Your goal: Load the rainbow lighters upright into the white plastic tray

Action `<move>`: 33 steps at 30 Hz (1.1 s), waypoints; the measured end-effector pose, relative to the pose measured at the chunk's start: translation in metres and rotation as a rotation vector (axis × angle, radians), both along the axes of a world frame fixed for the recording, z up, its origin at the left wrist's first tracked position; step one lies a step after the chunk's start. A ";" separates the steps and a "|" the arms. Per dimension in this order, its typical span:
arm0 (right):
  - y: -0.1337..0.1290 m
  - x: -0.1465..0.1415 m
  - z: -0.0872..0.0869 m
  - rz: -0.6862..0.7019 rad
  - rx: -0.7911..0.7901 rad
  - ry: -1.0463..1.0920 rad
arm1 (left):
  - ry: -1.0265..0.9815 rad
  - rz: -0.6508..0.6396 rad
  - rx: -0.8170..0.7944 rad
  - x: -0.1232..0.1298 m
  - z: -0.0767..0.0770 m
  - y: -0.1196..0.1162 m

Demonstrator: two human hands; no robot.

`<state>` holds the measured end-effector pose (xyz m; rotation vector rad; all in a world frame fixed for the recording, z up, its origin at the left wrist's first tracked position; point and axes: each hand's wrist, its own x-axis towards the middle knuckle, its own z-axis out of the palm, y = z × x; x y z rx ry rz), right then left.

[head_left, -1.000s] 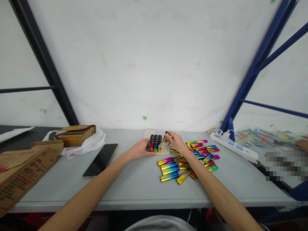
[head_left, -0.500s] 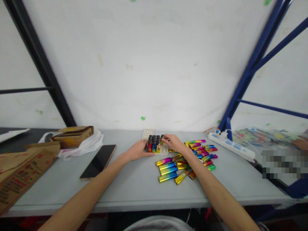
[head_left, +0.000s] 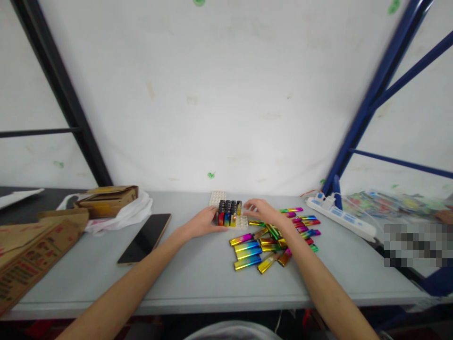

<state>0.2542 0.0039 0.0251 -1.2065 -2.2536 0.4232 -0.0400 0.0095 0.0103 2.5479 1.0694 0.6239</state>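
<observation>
Black-topped metallic lighters (head_left: 227, 217) stand upright in close rows in a white holder (head_left: 242, 222) with a grid of holes. My left hand (head_left: 203, 221) rests around the holder's left side, its thumb along the front edge and its fingers by the left row. My right hand (head_left: 261, 210) hovers just right of the rows, fingers apart and nothing visible in them. Nearest to it, a gold lighter (head_left: 239, 208) stands in the right-hand row. Loose shiny lighters (head_left: 247, 254) in rainbow colours lie in a heap under and in front of my right forearm.
A dark phone-like slab (head_left: 145, 238) lies left of my left hand. Further left are cardboard boxes (head_left: 108, 200) and a white plastic bag (head_left: 136, 210). A power strip (head_left: 341, 218) runs along the right, by a blue frame post. Part of another person's hand shows at the far right.
My right hand has let go of the gold lighter, which now stands in the right row, and has drawn off to the right. My left hand stays in place.
</observation>
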 end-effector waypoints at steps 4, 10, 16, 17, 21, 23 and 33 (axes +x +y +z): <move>-0.009 0.028 0.004 -0.006 -0.134 -0.098 | 0.030 0.011 0.013 0.000 -0.001 0.000; -0.013 0.033 0.003 0.020 -0.212 -0.148 | 0.024 0.020 0.012 -0.001 -0.002 0.001; -0.016 0.022 0.009 0.013 -0.193 0.144 | 0.042 0.011 0.004 -0.001 0.001 0.000; -0.016 0.020 0.010 0.012 -0.193 0.188 | 0.046 0.010 0.006 -0.001 0.002 -0.001; -0.016 0.006 0.012 -0.037 -0.163 0.289 | 0.049 0.012 0.006 0.000 0.003 -0.002; -0.016 -0.002 0.011 -0.091 -0.155 0.380 | 0.037 0.018 0.006 0.000 0.002 -0.002; -0.017 -0.032 0.008 -0.068 -0.218 0.830 | 0.022 0.007 0.008 0.000 0.003 -0.003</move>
